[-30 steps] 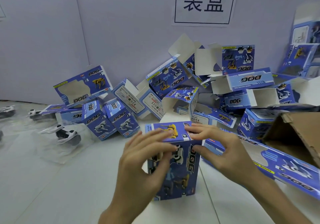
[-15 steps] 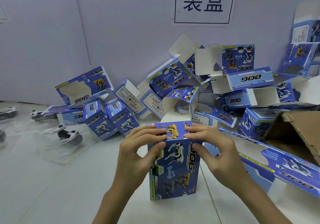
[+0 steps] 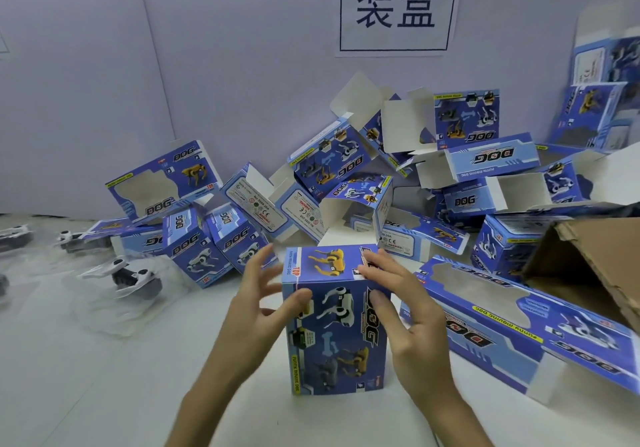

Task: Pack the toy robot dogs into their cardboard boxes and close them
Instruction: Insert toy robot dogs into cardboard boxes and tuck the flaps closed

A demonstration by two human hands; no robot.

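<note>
- Head view: the closed box stands upright on the white table, in the middle and just in front of me, with its top flap down.
- My left hand is at the left side of the box. The fingers are spread and apart from it, and only the thumb touches the front face near the upper left edge.
- My right hand lies on the upper right corner, the fingers quite straight on the top and the thumb pressing the front face.
- Behind it, a pile of open boxes leans against the wall.
- At the left a toy robot dog lies in a clear bag, and at the right is a brown carton.
</note>
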